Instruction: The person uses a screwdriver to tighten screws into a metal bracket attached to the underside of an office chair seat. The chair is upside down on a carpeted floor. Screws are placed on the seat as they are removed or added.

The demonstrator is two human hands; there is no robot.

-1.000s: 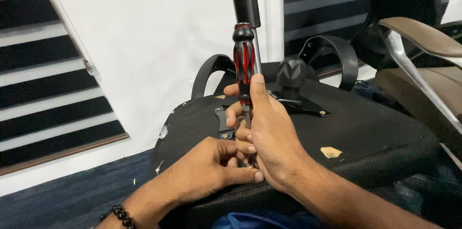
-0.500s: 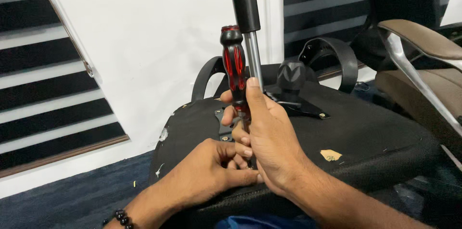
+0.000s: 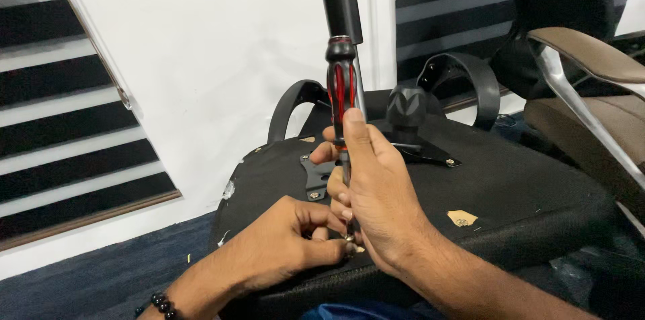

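Red-black screwdriver (image 3: 340, 85) clamped upright in right hand (image 3: 376, 199), left hand (image 3: 282, 249) pinching its tip.

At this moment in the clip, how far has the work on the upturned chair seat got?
Done: the black metal mounting plate lies on the black upturned office chair seat underside with screw heads showing in it. In hand: the right hand holds the red-and-black-handled screwdriver upright, its tip at the seat's near edge, where the left hand pinches a small part. Left: whether other screws remain is hidden.
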